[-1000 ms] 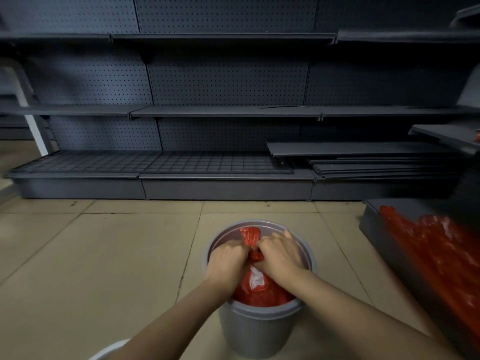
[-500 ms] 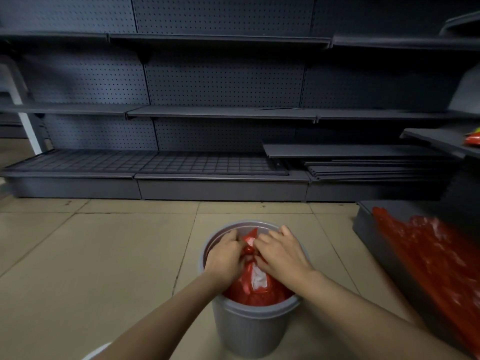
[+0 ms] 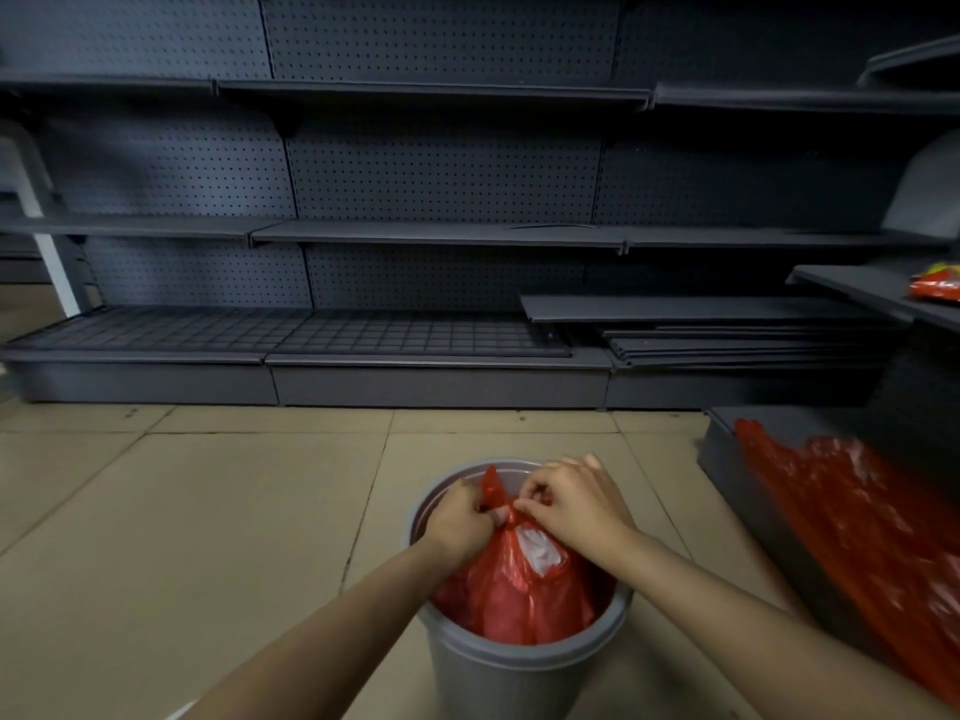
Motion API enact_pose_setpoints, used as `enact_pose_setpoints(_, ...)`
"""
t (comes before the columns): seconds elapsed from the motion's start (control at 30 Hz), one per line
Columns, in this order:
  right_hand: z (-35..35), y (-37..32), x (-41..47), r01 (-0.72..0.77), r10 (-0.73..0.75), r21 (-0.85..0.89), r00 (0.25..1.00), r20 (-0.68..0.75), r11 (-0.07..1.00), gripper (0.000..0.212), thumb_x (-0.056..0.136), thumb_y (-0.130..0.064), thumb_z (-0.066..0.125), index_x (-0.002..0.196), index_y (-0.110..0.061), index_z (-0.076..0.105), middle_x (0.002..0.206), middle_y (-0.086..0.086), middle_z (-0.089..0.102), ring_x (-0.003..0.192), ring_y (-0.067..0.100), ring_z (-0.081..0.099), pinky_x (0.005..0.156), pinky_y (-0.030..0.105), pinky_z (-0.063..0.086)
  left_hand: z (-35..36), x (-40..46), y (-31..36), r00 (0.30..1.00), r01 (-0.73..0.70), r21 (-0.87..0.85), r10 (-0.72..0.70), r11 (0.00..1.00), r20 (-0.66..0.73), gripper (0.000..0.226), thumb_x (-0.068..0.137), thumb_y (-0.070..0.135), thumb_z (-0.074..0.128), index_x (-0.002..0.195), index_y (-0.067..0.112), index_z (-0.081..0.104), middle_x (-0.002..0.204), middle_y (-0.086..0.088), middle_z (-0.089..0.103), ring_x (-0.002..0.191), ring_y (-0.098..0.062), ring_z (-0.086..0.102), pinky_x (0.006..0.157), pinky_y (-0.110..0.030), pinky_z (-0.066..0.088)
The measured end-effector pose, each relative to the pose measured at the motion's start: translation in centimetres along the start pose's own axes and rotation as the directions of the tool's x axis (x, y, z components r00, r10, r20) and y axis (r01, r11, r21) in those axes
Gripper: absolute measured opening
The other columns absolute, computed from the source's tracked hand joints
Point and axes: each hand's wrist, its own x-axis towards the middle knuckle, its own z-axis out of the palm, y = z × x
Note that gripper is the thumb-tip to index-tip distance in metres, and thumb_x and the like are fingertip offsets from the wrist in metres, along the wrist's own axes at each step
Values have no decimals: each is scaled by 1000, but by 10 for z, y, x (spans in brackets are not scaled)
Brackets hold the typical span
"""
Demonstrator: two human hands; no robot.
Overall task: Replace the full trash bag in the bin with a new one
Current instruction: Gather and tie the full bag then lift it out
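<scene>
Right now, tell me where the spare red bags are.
In the head view, the spare red bags lie at the right edge, draped over a low dark shelf base, right of the grey bin on the tiled floor.

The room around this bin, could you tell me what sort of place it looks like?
Probably a shop aisle being cleared or fitted out: bare pegboard-backed shelving, loose shelf boards stacked on its base, and a tiled floor where the grey bin stands.

Red bag (image 3: 511, 589) seated in grey bin (image 3: 519, 678)

Its gathered top is pinched above the rim; something white is seen through the plastic.
</scene>
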Motion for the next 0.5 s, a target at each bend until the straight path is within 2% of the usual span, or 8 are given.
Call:
enact_pose_setpoints(0.07, 1, 3, -4, -3, 3, 57, 1000, -11, 998, 17, 84, -38, 57, 86, -28, 70, 93, -10, 71, 96, 10, 58, 83, 28, 30, 2, 2, -2, 999, 37, -51, -37, 998, -14, 15, 81, 17, 65, 68, 10, 65, 82, -11, 71, 80, -27, 67, 81, -47, 54)
enact_pose_setpoints(0.13, 1, 5, -7, 13, -13, 68, 1000, 2, 998, 19, 84, -39, 56, 90, -29, 71, 96, -10, 70, 98, 10, 58, 85, 28, 31, 3, 3, -2, 998, 51, -57, -53, 997, -40, 18, 80, 22, 66, 64, 13, 64, 77, -9, 70, 82, -31, 68, 81, -47, 53)
enact_pose_setpoints(0.23, 0, 5, -7, 13, -14, 37, 999, 39, 999, 28, 79, -52, 61, 94, -30, 70, 98, -10, 69, 99, 9, 57, 88, 29, 33, 2, 2, 5, 995, 76, -49, -79, 996, -52, 19, 81, 22, 65, 65, 14, 64, 79, -9, 70, 89, -30, 67, 85, -44, 51)
enact_pose_setpoints(0.33, -1, 5, -4, 7, -8, 4, 999, 36, 1000, 32, 76, -54, 64, 95, -29, 69, 99, -9, 69, 99, 10, 56, 88, 29, 32, 2, 1, 10, 994, 105, -153, -110, 983, -25, 26, 81, 22, 64, 55, 18, 60, 71, -4, 68, 86, -30, 68, 90, -48, 49)
enact_pose_setpoints(0.43, -4, 5, -2, 23, -24, -16, 999, -35, 1000, 28, 77, -50, 64, 93, -28, 70, 96, -7, 69, 98, 13, 57, 84, 28, 30, 2, 0, 14, 987, 150, -276, -162, 949, -21, 30, 84, 17, 64, 54, 17, 60, 65, 1, 64, 77, -24, 64, 88, -44, 50)
enact_pose_setpoints(0.5, -5, 3, 0, 42, -45, -31, 995, -89, 999, 27, 80, -47, 63, 96, -27, 70, 98, -6, 69, 100, 15, 57, 84, 29, 30, -1, 2, 15, 985, 153, -380, -172, 912, -16, 30, 83, 17, 66, 52, 17, 64, 66, -4, 66, 77, -28, 66, 87, -47, 52)
